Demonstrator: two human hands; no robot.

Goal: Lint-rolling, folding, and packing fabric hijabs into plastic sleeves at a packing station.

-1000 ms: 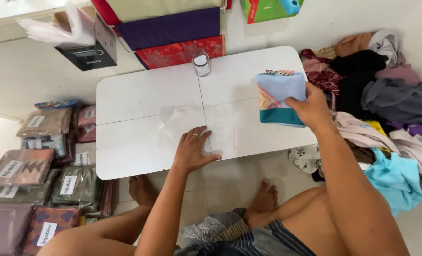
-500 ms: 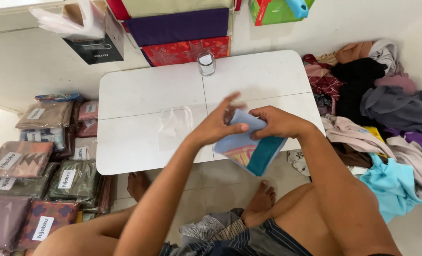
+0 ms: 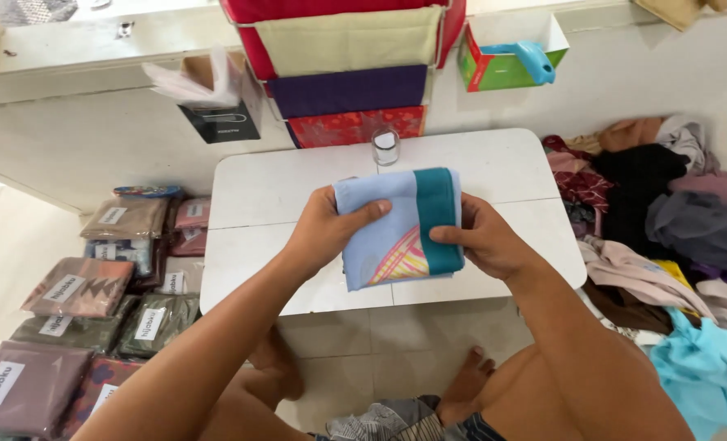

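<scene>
I hold a folded light-blue cloth [image 3: 388, 233] with a teal band and a pink-and-yellow striped patch, raised above the small white table [image 3: 257, 196]. My left hand [image 3: 324, 233] grips its left edge, thumb on top. Along the cloth's right edge, on the teal band, my right hand [image 3: 482, 241] has its hold. Both hands are closed on the cloth at about mid-table.
A small glass jar [image 3: 386, 147] stands at the table's far edge. Packaged cloths in clear bags [image 3: 78, 286] are stacked on the floor at left. A heap of loose clothes [image 3: 674, 229] lies at right. Folded fabrics [image 3: 347, 90] and boxes line the wall behind.
My right hand brought the cloth from the table's right edge to the middle. My left hand left the clear bag on the table and took hold of the cloth's left side.
</scene>
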